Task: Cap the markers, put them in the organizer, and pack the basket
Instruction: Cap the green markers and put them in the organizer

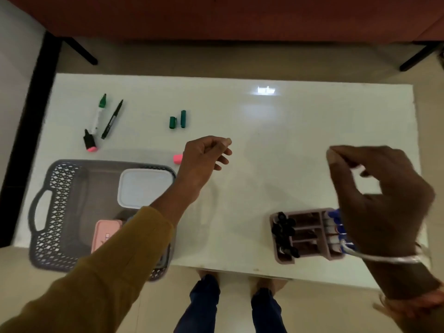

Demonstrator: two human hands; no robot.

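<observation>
Three uncapped markers lie at the table's far left: a white one with a green tip (98, 114), a thin black pen (112, 119) and a black highlighter with a pink end (89, 141). Two green caps (178, 119) stand mid-table, and a pink cap (177, 159) lies beside my left hand (204, 157). That hand hovers over the table with loosely curled fingers and holds nothing. My right hand (377, 195) hangs above the mauve organizer (306, 234), also holding nothing. The organizer holds several black markers on its left and blue ones on its right.
A grey lattice basket (60, 212) sits at the near left edge with a white lidded box (144, 187) and a pink case (105, 233) inside, partly under my left sleeve. The white table (276, 131) ends near my feet. Black table legs stand beyond.
</observation>
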